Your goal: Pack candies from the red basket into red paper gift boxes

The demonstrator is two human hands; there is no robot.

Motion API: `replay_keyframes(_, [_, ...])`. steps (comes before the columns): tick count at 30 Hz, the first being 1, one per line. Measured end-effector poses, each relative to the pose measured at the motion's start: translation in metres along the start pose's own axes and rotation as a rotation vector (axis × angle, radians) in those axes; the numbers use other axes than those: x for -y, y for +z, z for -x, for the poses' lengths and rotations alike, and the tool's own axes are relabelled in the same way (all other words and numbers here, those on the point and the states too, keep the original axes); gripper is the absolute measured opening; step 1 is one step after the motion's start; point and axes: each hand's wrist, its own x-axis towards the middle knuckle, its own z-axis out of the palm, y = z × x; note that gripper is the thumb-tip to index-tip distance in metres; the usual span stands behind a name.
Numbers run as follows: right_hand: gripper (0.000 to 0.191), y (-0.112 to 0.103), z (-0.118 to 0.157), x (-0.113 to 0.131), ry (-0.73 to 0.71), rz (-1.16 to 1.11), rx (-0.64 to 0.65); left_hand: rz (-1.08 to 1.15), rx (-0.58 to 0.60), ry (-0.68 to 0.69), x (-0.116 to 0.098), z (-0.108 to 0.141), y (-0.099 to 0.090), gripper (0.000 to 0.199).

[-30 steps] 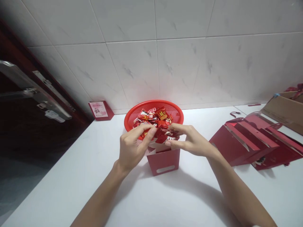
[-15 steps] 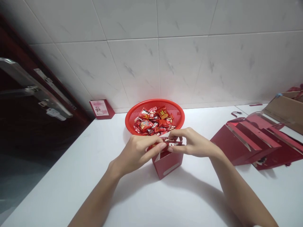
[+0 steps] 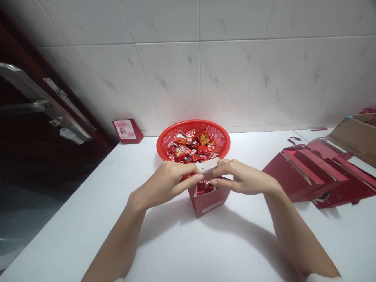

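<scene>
- Two bare hands meet at the mouth of an upright red box [image 3: 209, 204], which stands on the table [image 3: 117, 239] just below and between our fingertips.
- Our left hand [image 3: 167, 181] is curled, thumb and forefinger drawn together, apparently gripping a red packet [image 3: 185, 177] that shows between them, mostly hidden.
- Our right hand [image 3: 245, 178] is bent over the box's right rim, its thumb touching a lettered packet [image 3: 205, 184] in the mouth; we cannot tell whether it grips that packet or only presses it.
- Just beyond both hands sits a red basket [image 3: 160, 145] with a heap of wrapped sweets [image 3: 190, 147]; well right of the right hand stand more red boxes [image 3: 293, 176].
- We judge the main risk is the packet jamming: pushed in crosswise, it could bow the thin-looking wall or crease the raised flap [image 3: 207, 164] beyond our fingers.
- Uneven pressure from our wrists could tip the box, as neither hand visibly steadies its base.
- A loose left pinch could drop the red packet outside the rim.
</scene>
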Motion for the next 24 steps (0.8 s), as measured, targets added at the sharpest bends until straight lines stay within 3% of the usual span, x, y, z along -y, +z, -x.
replay_keyframes(8, [0.037, 0.0012, -0.002, 0.0034, 0.068, 0.054, 0.01, 0.001, 0.0, -0.034, 0.0021, -0.0023, -0.0004, 0.034])
replay_keyframes(24, [0.028, 0.008, -0.0048, 0.0018, 0.059, 0.076, -0.006, 0.043, -0.054, -0.066, -0.0043, -0.0065, 0.0044, 0.032])
